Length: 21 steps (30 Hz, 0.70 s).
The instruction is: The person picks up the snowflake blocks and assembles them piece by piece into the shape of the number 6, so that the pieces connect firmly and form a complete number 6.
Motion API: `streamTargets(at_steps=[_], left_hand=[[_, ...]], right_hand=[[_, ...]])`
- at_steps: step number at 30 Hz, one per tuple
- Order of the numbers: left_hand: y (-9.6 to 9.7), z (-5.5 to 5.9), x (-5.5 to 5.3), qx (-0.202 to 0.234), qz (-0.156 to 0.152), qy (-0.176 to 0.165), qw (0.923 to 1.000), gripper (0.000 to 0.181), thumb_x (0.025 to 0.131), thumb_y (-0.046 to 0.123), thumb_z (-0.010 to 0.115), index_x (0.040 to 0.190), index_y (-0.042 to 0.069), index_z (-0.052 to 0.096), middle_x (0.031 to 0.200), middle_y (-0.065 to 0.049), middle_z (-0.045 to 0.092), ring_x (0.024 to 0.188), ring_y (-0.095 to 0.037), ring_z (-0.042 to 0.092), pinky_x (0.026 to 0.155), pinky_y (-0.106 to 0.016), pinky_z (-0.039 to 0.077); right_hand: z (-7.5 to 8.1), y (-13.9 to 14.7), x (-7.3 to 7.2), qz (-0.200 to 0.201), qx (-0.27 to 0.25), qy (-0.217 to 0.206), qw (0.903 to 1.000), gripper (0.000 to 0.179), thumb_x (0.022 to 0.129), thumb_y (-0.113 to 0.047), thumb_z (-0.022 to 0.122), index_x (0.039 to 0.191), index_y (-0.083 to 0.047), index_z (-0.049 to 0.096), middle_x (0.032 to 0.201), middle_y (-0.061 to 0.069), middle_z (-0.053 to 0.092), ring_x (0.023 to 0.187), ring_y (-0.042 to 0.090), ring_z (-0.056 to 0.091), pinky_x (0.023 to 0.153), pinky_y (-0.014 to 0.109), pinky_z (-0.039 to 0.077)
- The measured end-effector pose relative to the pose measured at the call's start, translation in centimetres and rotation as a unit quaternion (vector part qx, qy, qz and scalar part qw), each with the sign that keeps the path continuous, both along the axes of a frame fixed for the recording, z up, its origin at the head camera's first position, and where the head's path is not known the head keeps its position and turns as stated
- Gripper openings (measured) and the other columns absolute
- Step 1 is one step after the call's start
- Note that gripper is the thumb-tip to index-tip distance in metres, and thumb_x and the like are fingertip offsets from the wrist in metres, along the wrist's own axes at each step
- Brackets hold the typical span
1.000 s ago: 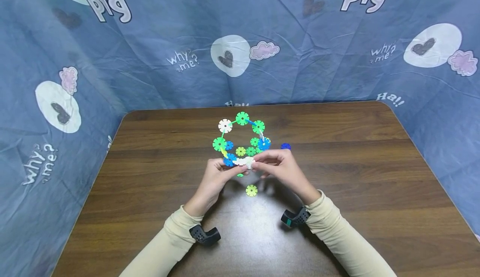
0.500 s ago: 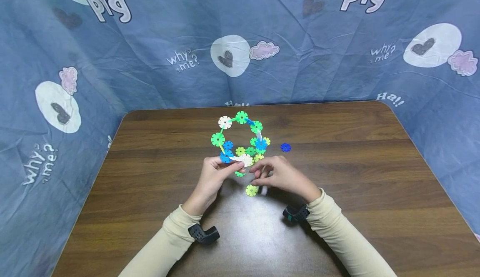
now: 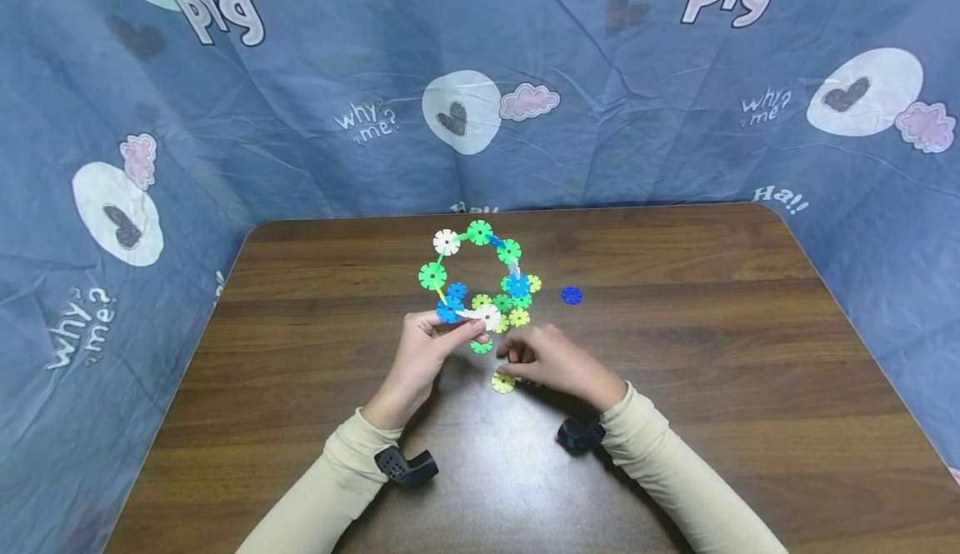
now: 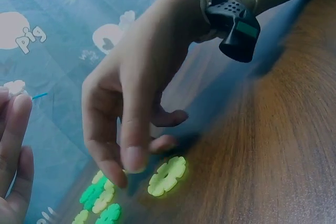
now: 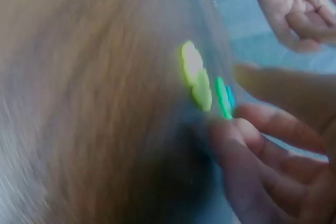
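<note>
A blue printed cloth (image 3: 300, 146) is hanging behind the brown wooden worktop (image 3: 712, 312). Above this worktop, a ring of joined snowflake discs (image 3: 432, 276) is leaning from the left hand (image 3: 420, 354), which is pinching its near edge. The right hand (image 3: 553, 360), loosely bent and ungripping, is hovering at a loose yellow disc (image 3: 502, 384); contact I cannot tell. A dark blue disc (image 3: 572, 296) is lying apart.

Cream sleeves (image 3: 326, 487), seemingly ribbed; black perforated wristbands (image 4: 233, 32)
</note>
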<state>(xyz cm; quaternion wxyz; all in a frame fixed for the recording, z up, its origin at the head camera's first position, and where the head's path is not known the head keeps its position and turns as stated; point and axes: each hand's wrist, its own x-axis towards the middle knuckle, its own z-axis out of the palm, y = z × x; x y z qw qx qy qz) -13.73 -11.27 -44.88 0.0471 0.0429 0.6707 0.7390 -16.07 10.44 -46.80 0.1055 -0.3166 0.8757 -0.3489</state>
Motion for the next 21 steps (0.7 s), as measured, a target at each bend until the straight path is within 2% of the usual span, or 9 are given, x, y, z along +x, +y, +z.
streamTargets(at_steps=[4, 8, 11, 13, 17, 21], left_hand=[[0.0, 0.1, 0.0, 0.010, -0.004, 0.002, 0.9999, 0.025, 0.092, 0.005, 0.076, 0.106, -0.015, 0.072, 0.074, 0.004, 0.078, 0.073, -0.010, 0.076, 0.085, -0.029, 0.060], [-0.1, -0.1, 0.1, 0.012, -0.004, -0.003, 0.9999, 0.023, 0.092, 0.006, 0.077, 0.106, -0.013, 0.074, 0.075, 0.003, 0.079, 0.073, -0.012, 0.077, 0.086, -0.028, 0.060], [-0.1, -0.1, 0.2, 0.011, -0.002, -0.008, 0.9999, 0.023, 0.091, 0.008, 0.078, 0.105, -0.011, 0.075, 0.076, 0.001, 0.079, 0.074, -0.013, 0.077, 0.087, -0.029, 0.060], [-0.1, -0.2, 0.2, 0.011, -0.003, -0.006, 0.9999, 0.024, 0.092, 0.008, 0.078, 0.106, -0.011, 0.075, 0.077, 0.001, 0.079, 0.074, -0.013, 0.077, 0.088, -0.029, 0.060], [-0.1, -0.1, 0.1, 0.015, -0.008, 0.004, 0.9998, 0.024, 0.092, 0.006, 0.077, 0.106, -0.013, 0.074, 0.077, 0.002, 0.079, 0.074, -0.012, 0.077, 0.088, -0.030, 0.061], [-0.3, 0.0, 0.0, 0.015, -0.009, 0.006, 0.9998, 0.023, 0.092, 0.005, 0.077, 0.106, -0.013, 0.074, 0.076, 0.003, 0.079, 0.073, -0.011, 0.077, 0.088, -0.030, 0.061]], right_hand=[[-0.3, 0.4, -1.2, -0.091, 0.001, 0.045, 0.9948, 0.020, 0.089, -0.017, 0.082, 0.102, -0.004, 0.075, 0.077, -0.001, 0.068, 0.062, 0.003, 0.057, 0.061, 0.022, 0.051], [-0.5, 0.9, -2.9, -0.170, 0.018, 0.094, 0.9807, 0.021, 0.087, -0.017, 0.083, 0.102, -0.004, 0.075, 0.080, 0.004, 0.070, 0.071, 0.014, 0.063, 0.066, 0.033, 0.054], [-0.2, 1.9, -4.0, -0.223, 0.025, 0.085, 0.9707, 0.026, 0.087, -0.019, 0.082, 0.106, -0.004, 0.074, 0.089, 0.009, 0.071, 0.081, 0.023, 0.068, 0.073, 0.042, 0.056], [0.2, 3.0, -4.5, -0.255, 0.037, 0.065, 0.9640, 0.029, 0.087, -0.021, 0.083, 0.109, -0.004, 0.074, 0.096, 0.012, 0.072, 0.088, 0.029, 0.070, 0.078, 0.046, 0.058], [0.8, 5.2, -5.4, -0.282, 0.066, 0.022, 0.9569, 0.034, 0.085, -0.024, 0.083, 0.111, -0.003, 0.073, 0.108, 0.017, 0.071, 0.103, 0.035, 0.069, 0.090, 0.052, 0.055], [0.7, 6.7, -5.9, -0.270, 0.071, 0.003, 0.9604, 0.036, 0.086, -0.024, 0.082, 0.113, -0.001, 0.073, 0.111, 0.019, 0.072, 0.108, 0.037, 0.066, 0.094, 0.055, 0.052]])
